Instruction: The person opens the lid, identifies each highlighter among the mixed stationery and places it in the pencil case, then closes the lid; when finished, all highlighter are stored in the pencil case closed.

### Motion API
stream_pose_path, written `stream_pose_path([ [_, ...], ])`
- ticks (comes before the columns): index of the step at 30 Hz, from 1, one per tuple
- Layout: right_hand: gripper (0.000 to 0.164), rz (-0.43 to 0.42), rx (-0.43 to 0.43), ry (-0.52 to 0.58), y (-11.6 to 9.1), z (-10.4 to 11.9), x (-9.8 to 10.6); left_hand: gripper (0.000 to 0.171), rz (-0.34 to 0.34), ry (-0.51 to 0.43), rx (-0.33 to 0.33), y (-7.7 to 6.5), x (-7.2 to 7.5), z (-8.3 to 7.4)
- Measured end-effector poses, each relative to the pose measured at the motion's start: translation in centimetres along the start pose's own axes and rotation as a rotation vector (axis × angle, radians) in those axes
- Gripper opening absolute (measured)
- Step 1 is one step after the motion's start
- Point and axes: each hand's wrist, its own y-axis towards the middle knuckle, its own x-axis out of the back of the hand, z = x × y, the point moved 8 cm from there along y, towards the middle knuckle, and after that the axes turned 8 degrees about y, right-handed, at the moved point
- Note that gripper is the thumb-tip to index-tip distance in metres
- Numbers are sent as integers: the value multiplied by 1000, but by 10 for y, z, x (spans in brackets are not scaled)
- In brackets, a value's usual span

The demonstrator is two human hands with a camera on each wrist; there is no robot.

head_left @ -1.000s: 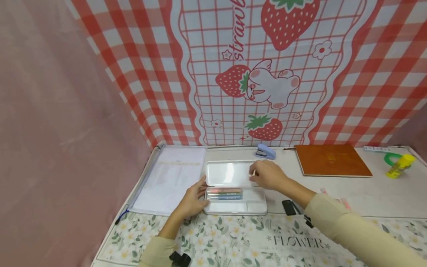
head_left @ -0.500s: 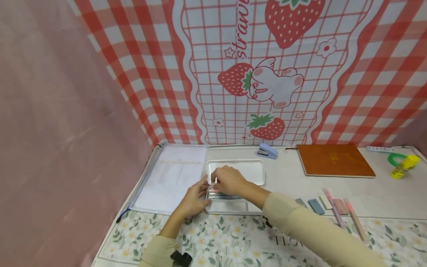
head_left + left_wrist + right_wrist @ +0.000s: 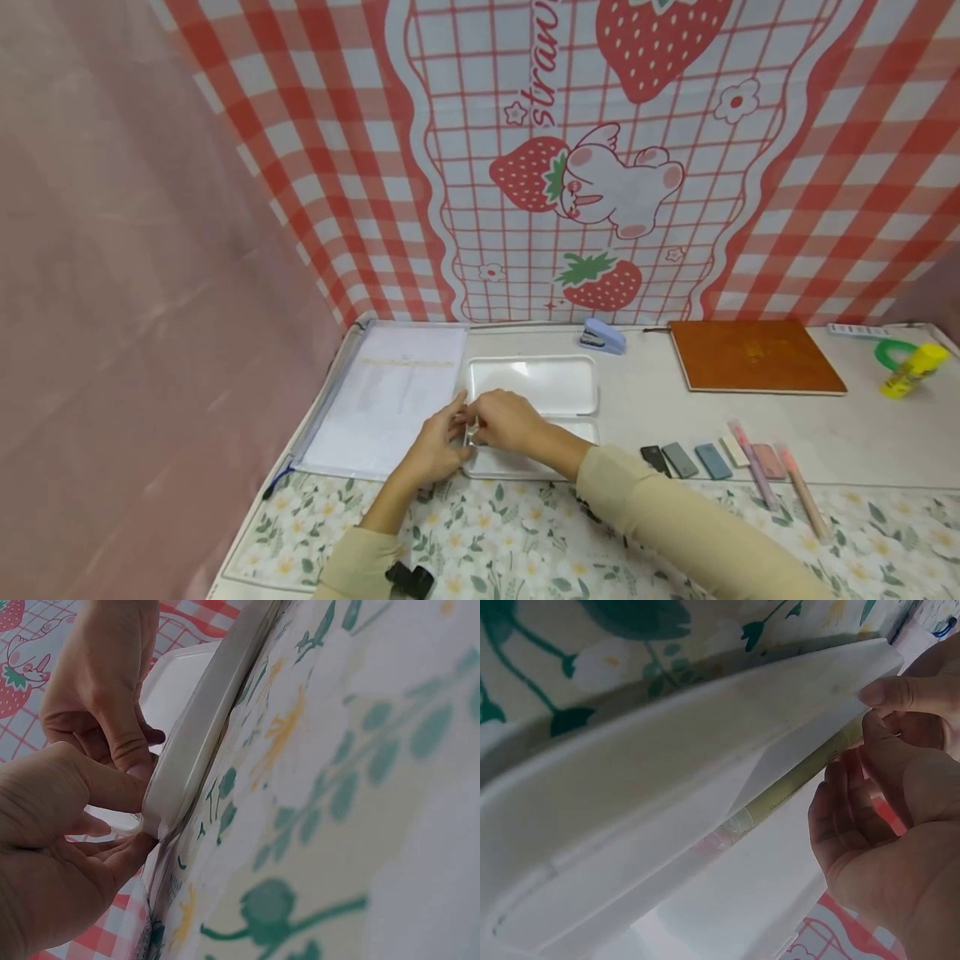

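Observation:
A white pencil case [image 3: 517, 466] lies with its lid [image 3: 534, 385] swung back. At its left end my left hand [image 3: 435, 446] grips the corner, thumb and fingers on either side of the wall. My right hand [image 3: 512, 422] reaches over the case's left half, close beside the left hand. In the right wrist view, its thumb and fingertips pinch the end of an olive-yellow pen [image 3: 795, 780] with a clear cap section, lying along the inside of the case. From the head, the right hand hides most of the pen.
Right of the case lie several small eraser-like blocks [image 3: 712, 461], a purple pen [image 3: 753, 467] and a peach pen [image 3: 804, 493]. Behind are a stapler [image 3: 602, 337], a brown notebook [image 3: 757, 358], green tape [image 3: 892, 355] and a yellow glue stick [image 3: 915, 371]. Papers [image 3: 386, 400] lie at left.
My right hand has moved left and down from the lid's right side into the case, covering the pens there. The left hand stays at the case's left end.

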Motion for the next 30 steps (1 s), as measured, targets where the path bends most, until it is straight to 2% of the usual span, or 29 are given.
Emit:
stream_pose_path([
  [4, 20, -7, -5, -17, 0, 0, 0, 89, -3, -1, 7, 1, 1, -3],
  [11, 23, -7, -18, 18, -3, -3, 4, 91, 3, -26, 22, 1, 0, -2],
  [17, 25, -55, -14, -18, -18, -6, 27, 88, -21, -43, 6, 2, 0, 1],
  [23, 30, -139, -67, -68, -57, -31, 74, 89, -22, -30, 21, 3, -2, 2],
  [27, 33, -210, -149, -50, -95, -64, 110, 90, -19, -12, 39, 3, -2, 3],
  [30, 34, -253, -245, -35, -127, -97, 136, 90, -19, -8, 44, 2, -2, 4],
])
